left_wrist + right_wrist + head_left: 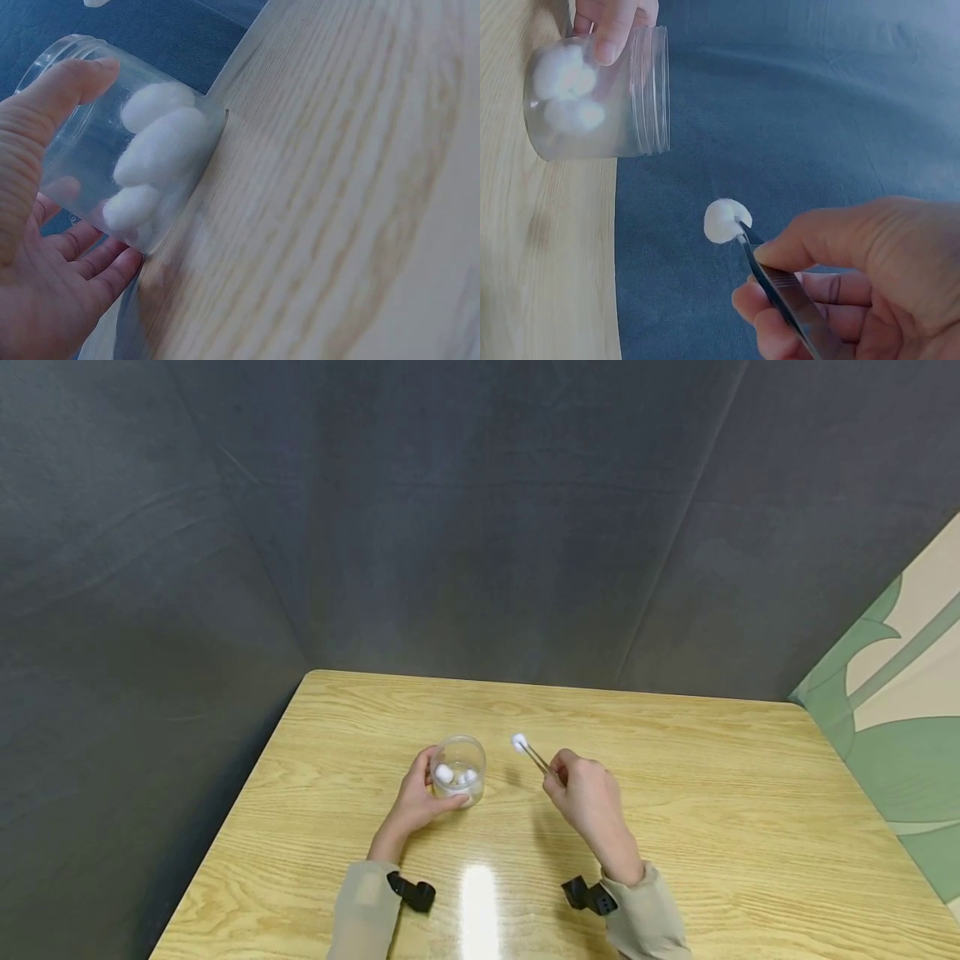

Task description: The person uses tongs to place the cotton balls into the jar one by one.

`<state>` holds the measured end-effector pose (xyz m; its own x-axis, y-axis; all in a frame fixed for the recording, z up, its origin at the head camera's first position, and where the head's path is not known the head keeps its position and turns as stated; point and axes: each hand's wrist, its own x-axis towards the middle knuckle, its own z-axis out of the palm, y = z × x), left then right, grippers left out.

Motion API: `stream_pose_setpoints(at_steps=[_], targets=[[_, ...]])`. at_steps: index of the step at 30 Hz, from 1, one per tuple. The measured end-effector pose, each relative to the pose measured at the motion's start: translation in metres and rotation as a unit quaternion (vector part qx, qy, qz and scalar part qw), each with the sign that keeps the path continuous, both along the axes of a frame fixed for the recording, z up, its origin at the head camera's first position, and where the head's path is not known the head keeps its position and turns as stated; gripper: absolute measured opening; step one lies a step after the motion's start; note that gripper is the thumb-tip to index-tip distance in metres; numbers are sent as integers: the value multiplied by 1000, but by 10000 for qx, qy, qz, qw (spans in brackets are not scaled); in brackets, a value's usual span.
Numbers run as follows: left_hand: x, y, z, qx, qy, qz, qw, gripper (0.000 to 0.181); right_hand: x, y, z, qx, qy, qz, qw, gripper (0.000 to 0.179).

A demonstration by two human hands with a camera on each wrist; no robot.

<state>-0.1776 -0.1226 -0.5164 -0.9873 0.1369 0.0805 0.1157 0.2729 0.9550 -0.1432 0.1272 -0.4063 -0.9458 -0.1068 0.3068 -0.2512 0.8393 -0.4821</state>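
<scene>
A clear plastic jar (458, 768) stands upright on the table without a lid, several white cotton balls (161, 146) lying at its bottom. My left hand (414, 797) grips the jar from the left, thumb across the near side and fingers round the back. Metal tweezers (784, 289) are pinched between the thumb and fingers of my right hand (591, 797). Their tips squeeze one cotton ball (724, 221), which hangs in the air to the right of the jar, roughly level with its rim in the right wrist view.
The wooden table (735, 785) ends at a dark cloth backdrop (480, 527) at the back and left. A green and beige patterned cloth (900, 735) borders the right side. Black camera straps (592, 896) sit on both wrists.
</scene>
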Motion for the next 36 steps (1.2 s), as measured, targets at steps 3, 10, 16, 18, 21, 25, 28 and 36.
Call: stream_pose_setpoints(at_steps=[3, 10, 16, 18, 21, 25, 28, 36], targets=[[0, 0, 1, -18, 23, -1, 10000, 84, 0, -1, 1, 19, 36, 14, 10000, 6], [0, 1, 1, -5, 57, -3, 10000, 84, 0, -6, -2, 68, 212, 144, 9996, 8], [0, 1, 0, 7, 31, -2, 10000, 84, 1, -11, -2, 6, 239, 245, 9994, 8], [0, 1, 0, 9, 27, -3, 10000, 84, 1, -13, -2, 6, 296, 262, 9992, 9], [0, 1, 0, -8, 19, -1, 10000, 84, 1, -15, -1, -6, 319, 297, 9990, 10], [0, 1, 0, -5, 13, 6, 10000, 83, 2, -19, 0, 12, 266, 318, 9991, 10], [0, 1, -1, -15, 10, 8, 10000, 83, 2, -23, -1, 53, 251, 348, 9991, 10], [1, 1, 0, -75, 22, 16, 10000, 84, 3, -34, -4, 165, 357, 558, 9977, 11]])
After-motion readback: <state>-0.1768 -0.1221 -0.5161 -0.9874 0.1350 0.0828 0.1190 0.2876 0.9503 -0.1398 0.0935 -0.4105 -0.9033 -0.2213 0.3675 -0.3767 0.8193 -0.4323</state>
